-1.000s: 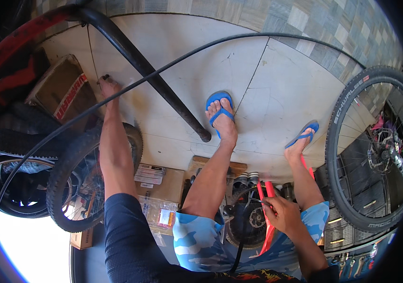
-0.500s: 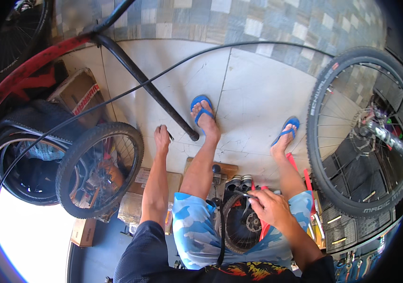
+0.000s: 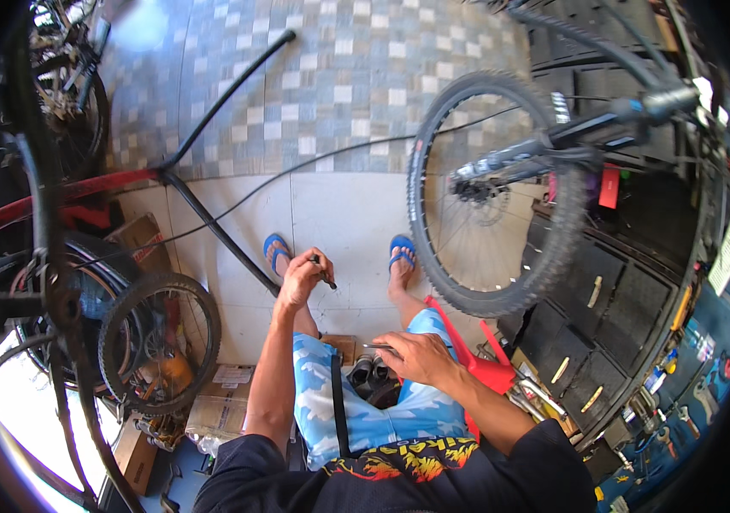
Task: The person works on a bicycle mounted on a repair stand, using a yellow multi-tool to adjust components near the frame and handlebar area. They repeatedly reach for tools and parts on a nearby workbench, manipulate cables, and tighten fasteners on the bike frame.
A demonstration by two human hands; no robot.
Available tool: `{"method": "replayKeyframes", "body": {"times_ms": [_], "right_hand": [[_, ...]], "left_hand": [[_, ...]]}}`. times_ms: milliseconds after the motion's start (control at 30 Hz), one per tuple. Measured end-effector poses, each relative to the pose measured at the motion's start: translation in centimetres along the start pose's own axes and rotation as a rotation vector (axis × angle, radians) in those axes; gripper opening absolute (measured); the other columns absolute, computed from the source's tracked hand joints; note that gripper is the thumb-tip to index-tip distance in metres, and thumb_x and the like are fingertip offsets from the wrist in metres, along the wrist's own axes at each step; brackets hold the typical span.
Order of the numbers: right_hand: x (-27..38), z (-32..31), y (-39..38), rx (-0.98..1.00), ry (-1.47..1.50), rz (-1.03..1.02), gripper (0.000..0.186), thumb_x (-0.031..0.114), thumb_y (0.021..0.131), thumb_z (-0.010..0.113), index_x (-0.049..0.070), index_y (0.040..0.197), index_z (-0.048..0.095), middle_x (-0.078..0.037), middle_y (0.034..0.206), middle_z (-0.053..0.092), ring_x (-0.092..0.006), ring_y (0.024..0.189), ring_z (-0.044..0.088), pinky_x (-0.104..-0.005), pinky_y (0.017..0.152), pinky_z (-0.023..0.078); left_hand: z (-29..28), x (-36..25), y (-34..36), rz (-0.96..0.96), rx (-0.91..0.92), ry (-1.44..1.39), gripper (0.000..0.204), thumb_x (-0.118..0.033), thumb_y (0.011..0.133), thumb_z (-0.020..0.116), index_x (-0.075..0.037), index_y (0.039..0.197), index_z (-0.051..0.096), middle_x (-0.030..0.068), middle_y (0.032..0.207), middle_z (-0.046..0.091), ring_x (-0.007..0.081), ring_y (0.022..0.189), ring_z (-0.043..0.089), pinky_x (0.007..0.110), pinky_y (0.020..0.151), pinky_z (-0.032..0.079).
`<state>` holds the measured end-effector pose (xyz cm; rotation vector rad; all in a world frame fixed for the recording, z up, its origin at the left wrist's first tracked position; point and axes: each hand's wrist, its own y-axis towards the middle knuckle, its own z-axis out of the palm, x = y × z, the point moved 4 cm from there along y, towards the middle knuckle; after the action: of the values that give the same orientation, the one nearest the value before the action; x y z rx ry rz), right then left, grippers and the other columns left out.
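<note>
Left hand: pinching a small dark tool.
Right hand: fingers spread, touching thin rod.
Room: bicycle wheel near right; tiled floor open ahead.

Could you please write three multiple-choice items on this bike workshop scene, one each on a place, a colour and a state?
1. Where is the big bicycle wheel?
A. To the person's right, by the dark drawers
B. Flat on the floor at the left
C. On the person's lap

2. What colour are the sandals?
A. Red
B. Blue
C. White

3. What is the left hand doing?
A. Lying open and empty
B. Pinching a small dark tool
C. Gripping the wheel

Answers: 1 A, it stands upright at the right, beside the drawers. 2 B, both feet wear blue straps. 3 B, the fingers close on a short dark tool above the knee.
</note>
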<state>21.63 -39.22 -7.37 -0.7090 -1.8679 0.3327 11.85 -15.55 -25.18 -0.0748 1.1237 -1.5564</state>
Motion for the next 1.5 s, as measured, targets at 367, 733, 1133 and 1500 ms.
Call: {"method": "replayKeyframes", "body": {"times_ms": [367, 733, 1133, 1500], "right_hand": [[5.7, -14.4, -14.0, -0.346, -0.163, -0.129, 0.025, 0.029, 0.097, 0.073, 0.012, 0.114, 0.075, -0.012, 0.098, 0.077, -0.0358, 0.086, 0.075, -0.0456, 0.075, 0.061], [11.3, -15.7, -19.1, -0.673, -0.015, 0.094, 0.064, 0.051, 0.092, 0.077, 0.009, 0.135, 0.056, -0.022, 0.118, 0.07, -0.0446, 0.103, 0.071, -0.053, 0.085, 0.058], [5.6, -16.9, -29.8, -0.983, 0.01, 0.29, 0.057, 0.035, 0.095, 0.071, 0.005, 0.134, 0.041, -0.022, 0.109, 0.071, -0.0485, 0.09, 0.072, -0.0606, 0.073, 0.058], [-7.2, -20.9, -43.5, -1.235, 0.099, 0.478, 0.059, 0.031, 0.096, 0.066, -0.006, 0.136, 0.045, -0.034, 0.112, 0.067, -0.0521, 0.088, 0.072, -0.0565, 0.077, 0.062]], "left_hand": [[26.2, -0.4, -8.8, -0.268, -0.007, -0.059, 0.041, -0.041, 0.106, 0.065, -0.013, 0.078, 0.054, -0.0008, 0.066, 0.05, 0.0116, 0.049, 0.044, 0.03, 0.043, 0.033], [37.5, -2.5, -15.6, -0.502, 0.392, -0.396, 0.056, -0.057, 0.107, 0.045, -0.004, 0.112, 0.064, 0.0143, 0.107, 0.072, 0.0325, 0.099, 0.069, 0.047, 0.093, 0.056], [49.3, 3.8, -17.7, -0.465, 0.737, -0.21, 0.064, -0.038, 0.102, 0.038, -0.001, 0.153, 0.052, 0.0167, 0.157, 0.056, 0.0355, 0.147, 0.047, 0.049, 0.129, 0.028], [65.8, 15.9, -17.1, -0.665, 0.782, 0.106, 0.063, -0.033, 0.108, 0.027, 0.001, 0.159, 0.042, 0.0183, 0.164, 0.046, 0.0346, 0.152, 0.041, 0.048, 0.13, 0.025]]}}
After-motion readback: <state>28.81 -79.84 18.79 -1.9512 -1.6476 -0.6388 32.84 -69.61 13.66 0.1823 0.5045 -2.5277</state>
